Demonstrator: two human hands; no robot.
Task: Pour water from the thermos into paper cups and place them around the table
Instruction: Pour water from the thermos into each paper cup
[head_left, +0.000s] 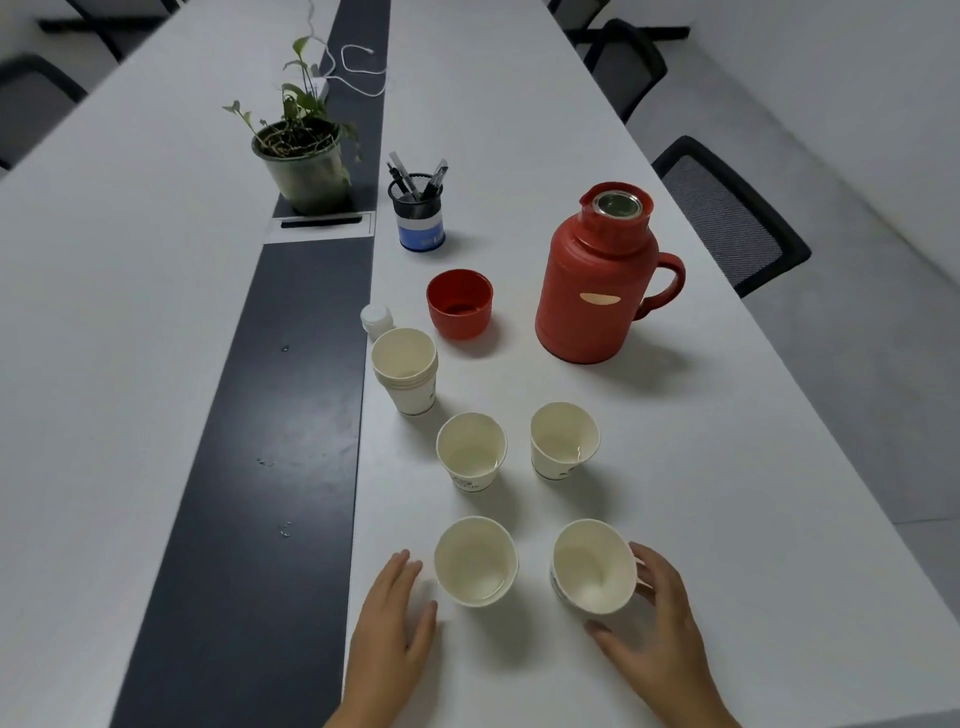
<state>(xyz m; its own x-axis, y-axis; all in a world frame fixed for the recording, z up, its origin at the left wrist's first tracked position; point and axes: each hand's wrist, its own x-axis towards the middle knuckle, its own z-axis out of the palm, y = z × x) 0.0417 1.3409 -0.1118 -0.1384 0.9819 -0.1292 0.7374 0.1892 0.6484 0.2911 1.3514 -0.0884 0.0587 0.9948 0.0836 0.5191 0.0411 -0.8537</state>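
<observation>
Thermos upright on bench, lid off, red cap beside it. Four cups in 2x2 near front, cup stack behind. R hand grip curled round front-right cup, tilted. L hand grip relaxed, flat on bench, just beside front-left cup.

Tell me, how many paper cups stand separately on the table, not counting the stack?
4. Near-left cup beside the left hand; near-right cup, tilted, at the right hand; far-left cup; far-right cup. The stack nests several more, number unclear.
</observation>
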